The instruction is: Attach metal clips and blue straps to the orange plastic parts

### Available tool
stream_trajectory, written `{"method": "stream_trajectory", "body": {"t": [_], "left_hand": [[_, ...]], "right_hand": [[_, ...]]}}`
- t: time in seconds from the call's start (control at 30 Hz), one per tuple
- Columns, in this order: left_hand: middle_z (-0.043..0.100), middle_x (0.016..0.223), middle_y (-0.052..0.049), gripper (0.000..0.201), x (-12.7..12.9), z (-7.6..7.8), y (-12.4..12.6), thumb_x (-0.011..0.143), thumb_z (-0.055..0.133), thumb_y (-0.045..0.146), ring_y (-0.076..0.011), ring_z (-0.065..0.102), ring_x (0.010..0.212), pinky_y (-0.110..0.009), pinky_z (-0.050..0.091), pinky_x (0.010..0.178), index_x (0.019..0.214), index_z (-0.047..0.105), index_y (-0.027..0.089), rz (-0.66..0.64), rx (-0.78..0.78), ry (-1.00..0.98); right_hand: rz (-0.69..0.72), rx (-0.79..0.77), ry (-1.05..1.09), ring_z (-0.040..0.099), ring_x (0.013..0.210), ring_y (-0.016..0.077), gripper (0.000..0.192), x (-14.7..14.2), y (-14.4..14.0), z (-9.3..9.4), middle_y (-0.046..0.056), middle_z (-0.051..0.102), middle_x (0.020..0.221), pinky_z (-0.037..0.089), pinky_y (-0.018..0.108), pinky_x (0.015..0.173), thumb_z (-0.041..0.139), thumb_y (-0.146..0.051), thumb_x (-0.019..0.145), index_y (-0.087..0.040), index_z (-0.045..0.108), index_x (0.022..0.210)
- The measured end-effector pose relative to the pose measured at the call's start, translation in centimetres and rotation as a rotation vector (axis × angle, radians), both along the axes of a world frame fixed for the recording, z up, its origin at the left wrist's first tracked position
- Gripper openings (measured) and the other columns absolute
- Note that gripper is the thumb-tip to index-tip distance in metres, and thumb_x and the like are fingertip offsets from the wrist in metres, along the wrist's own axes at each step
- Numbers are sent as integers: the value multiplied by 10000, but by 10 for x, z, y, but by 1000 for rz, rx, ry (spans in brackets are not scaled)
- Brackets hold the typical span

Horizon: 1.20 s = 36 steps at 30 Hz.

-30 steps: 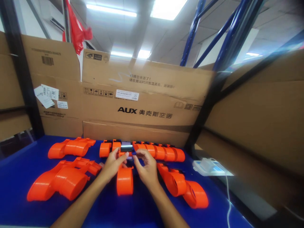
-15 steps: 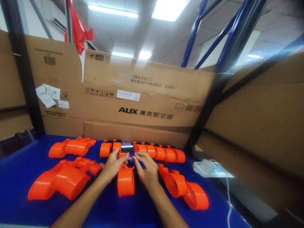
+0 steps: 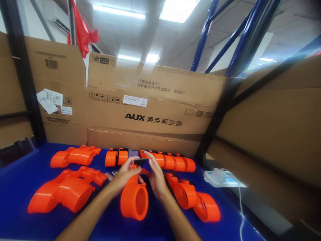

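Note:
Between my hands, at the middle of the table, is an orange ring-shaped plastic part (image 3: 134, 202), its round opening turned partly to the right. A small black and dark blue piece (image 3: 141, 162) sits at its upper end, among my fingers. My left hand (image 3: 126, 174) is closed on the part's upper end from the left, thumb on top. From the right, my right hand (image 3: 156, 174) has its fingers closed round the dark piece at that same end. The fingers hide the join between the two. Just behind lies a row of similar orange parts (image 3: 169, 162) with dark tops.
Orange parts lie in groups at the left (image 3: 75, 192) and right (image 3: 207, 207) of the blue table (image 3: 105, 224). A purplish-grey block (image 3: 133, 153) stands in the back row. Cardboard (image 3: 155, 134) walls the back. A white power strip (image 3: 223, 179) with a cable is at the right.
The orange part has turned, so its ring opening now shows and sits slightly lower. The dark piece at its top has tilted up into view, and my right hand has turned upright beside it.

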<state>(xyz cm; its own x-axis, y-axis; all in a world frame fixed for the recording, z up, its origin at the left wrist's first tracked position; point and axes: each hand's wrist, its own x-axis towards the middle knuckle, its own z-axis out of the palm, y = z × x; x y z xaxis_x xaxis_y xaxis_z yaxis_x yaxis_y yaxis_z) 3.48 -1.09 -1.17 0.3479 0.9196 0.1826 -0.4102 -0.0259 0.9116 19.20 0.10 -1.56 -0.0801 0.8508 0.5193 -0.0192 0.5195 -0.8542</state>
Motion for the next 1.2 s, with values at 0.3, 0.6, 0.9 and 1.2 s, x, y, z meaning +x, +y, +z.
{"method": "stream_trajectory", "body": {"t": [0.3,0.6,0.9,1.2], "left_hand": [[698,1141,-95,696,-3,-3,-4,660,868,259,-247,648,1061,-351,481,922,1304,603,235,-98,68,49],[722,1151,-120,516,-3,-6,6,803,731,469,-292,624,1112,-365,475,893,1238,682,195,92,81,148],[770,987,-141,573,-8,2,7,756,765,436,-298,722,932,-355,544,778,1228,651,130,93,-114,-107],[779,903,-126,619,-20,8,13,849,632,479,-282,750,773,-377,583,690,1361,522,149,47,-219,-306]], "right_hand": [[64,-89,159,620,865,214,349,-3,1,-2,28,643,949,505,310,768,600,-521,877,-236,610,1077],[64,-58,132,507,709,147,259,-14,-5,2,-32,531,761,429,258,701,694,-445,844,-241,547,905],[-18,-47,-193,486,631,156,414,10,7,2,-9,537,696,397,268,603,364,-575,981,-223,567,902],[-38,-151,-1114,494,599,140,191,50,2,5,-34,551,602,276,242,524,702,-159,643,-214,521,672]]}}
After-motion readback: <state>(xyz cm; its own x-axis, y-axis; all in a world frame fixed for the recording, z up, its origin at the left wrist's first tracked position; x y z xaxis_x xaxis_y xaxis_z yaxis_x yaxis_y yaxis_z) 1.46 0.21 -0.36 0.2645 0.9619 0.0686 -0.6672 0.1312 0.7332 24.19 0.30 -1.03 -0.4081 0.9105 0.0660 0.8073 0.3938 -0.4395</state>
